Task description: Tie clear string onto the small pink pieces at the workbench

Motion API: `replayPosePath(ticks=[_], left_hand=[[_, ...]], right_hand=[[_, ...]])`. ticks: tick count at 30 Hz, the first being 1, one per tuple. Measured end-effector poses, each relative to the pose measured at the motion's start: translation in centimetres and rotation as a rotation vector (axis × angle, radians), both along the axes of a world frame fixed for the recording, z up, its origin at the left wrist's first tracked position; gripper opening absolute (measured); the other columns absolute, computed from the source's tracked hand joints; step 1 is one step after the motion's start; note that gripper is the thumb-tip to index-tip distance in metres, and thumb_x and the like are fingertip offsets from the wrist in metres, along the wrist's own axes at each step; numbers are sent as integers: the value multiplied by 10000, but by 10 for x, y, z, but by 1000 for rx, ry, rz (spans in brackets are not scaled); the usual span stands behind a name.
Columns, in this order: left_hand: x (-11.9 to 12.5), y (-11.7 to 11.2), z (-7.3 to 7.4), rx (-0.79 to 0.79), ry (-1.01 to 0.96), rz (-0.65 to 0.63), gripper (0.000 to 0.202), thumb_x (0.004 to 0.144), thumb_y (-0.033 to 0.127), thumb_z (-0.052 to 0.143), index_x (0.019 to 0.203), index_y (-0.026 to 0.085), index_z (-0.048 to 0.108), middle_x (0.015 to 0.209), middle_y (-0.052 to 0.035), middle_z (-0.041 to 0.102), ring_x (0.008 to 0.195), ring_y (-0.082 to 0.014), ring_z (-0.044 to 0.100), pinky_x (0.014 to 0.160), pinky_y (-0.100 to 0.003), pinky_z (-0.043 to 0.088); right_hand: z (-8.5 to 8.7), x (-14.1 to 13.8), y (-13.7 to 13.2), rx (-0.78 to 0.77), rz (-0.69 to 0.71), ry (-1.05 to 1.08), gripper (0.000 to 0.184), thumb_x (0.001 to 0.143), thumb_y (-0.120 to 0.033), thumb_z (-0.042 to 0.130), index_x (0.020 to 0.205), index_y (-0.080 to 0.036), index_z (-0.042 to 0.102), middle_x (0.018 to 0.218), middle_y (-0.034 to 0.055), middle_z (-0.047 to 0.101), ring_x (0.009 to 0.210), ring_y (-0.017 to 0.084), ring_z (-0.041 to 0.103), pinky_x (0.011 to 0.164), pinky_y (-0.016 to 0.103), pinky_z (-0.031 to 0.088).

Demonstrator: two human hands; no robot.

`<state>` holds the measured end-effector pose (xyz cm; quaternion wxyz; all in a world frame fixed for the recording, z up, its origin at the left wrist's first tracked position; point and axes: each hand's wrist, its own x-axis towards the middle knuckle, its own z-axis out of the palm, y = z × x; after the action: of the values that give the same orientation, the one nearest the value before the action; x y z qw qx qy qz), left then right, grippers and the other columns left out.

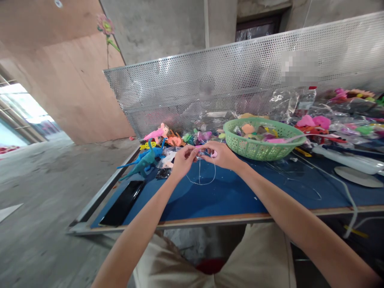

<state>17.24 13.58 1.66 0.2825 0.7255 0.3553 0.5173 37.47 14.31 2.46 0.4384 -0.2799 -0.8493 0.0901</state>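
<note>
My left hand (183, 161) and my right hand (220, 155) meet above the blue tabletop, fingers pinched closed. Between the fingertips shows a bit of a small pink piece (214, 153), mostly hidden by the right hand. A thin whitish cord (200, 183) hangs in a loop below both hands, its ends running up into the fingers. Just left of the left hand are a small clear plastic bag (168, 158) and a teal long-necked dinosaur figure (147, 163). A green plastic basket (255, 150) with colourful pieces in it stands close to the right hand.
A black phone (122, 203) lies at the table's front left. Behind stands a perforated metal panel (180, 84). Coloured toy figures (156, 134) line the back left. To the right are a water bottle (306, 102), a white cable (342, 184) and a pale oval disc (358, 177).
</note>
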Motion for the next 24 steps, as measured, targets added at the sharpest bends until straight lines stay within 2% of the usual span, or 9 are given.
replayPosePath(ticks=[4,7,13,20,24], left_hand=[[-1,0,-2,311,256,179,216,972,370,551,1051,202,661,838,-33,689,631,-126,577,642,-248,467],[-4,1,-4,458,355,218,208,988,317,531,1125,206,642,972,-63,705,729,-146,623,730,-273,489],[-9,1,-3,574,401,219,247,1018,299,482,1153,235,678,1075,-79,739,1011,-191,698,867,-303,518],[-10,-1,-2,663,312,194,257,1007,244,503,1171,236,700,1124,-83,736,1060,-184,690,943,-339,548],[-11,1,-4,668,317,216,278,1012,230,483,1191,230,695,1112,-86,732,1036,-180,690,926,-344,566]], right_hand=[[1,1,-2,68,-45,-1,296,883,-304,662,1175,-256,681,1003,45,692,845,184,591,792,330,469],[1,1,-2,68,-66,10,328,874,-325,674,1193,-250,654,1009,50,688,827,187,593,772,331,470],[0,-1,-3,68,-83,22,287,868,-352,684,1130,-240,656,961,46,685,752,173,570,717,315,456],[0,-4,-4,79,-80,52,248,883,-377,667,1081,-227,674,927,50,696,760,179,574,714,326,460],[0,-5,-4,52,-58,69,248,896,-395,653,1085,-235,680,944,52,712,776,186,581,713,336,467]])
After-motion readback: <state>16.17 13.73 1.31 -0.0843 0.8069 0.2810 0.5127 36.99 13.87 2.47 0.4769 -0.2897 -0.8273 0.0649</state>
